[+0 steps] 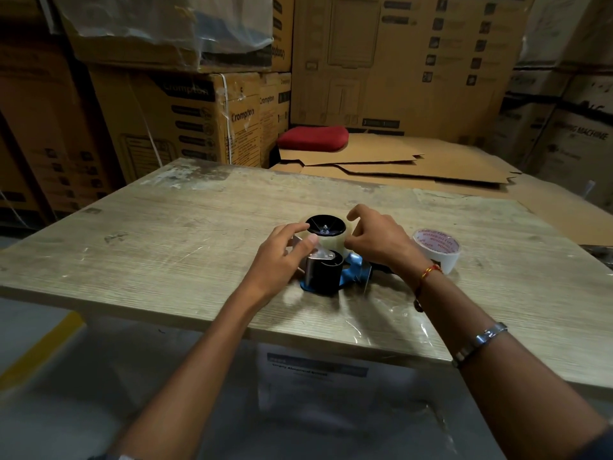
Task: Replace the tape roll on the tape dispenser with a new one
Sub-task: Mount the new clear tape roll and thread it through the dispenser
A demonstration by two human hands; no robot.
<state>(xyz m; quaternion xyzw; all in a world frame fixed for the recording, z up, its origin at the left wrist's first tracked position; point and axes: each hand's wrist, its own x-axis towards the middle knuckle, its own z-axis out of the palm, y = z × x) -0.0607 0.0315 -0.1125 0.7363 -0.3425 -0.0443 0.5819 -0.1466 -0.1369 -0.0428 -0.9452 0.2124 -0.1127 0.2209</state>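
Observation:
A blue tape dispenser (353, 270) lies on its side on the wooden table (166, 247), its black hub (325, 225) facing up. A clear tape roll (333, 244) sits around that hub. My left hand (282, 257) touches the roll's left side with thumb and fingers. My right hand (374, 239) curls around the roll's right side. A second roll (438, 249), white with red print on its core, lies flat on the table just right of my right wrist. The dispenser's black roller (326, 273) and metal flap stand at the near end.
Stacked cardboard boxes (185, 117) rise behind the table. Flattened cardboard sheets (398, 164) and a red cushion (313, 137) lie at the back right. Clear plastic film (398, 313) lies on the table's near right edge.

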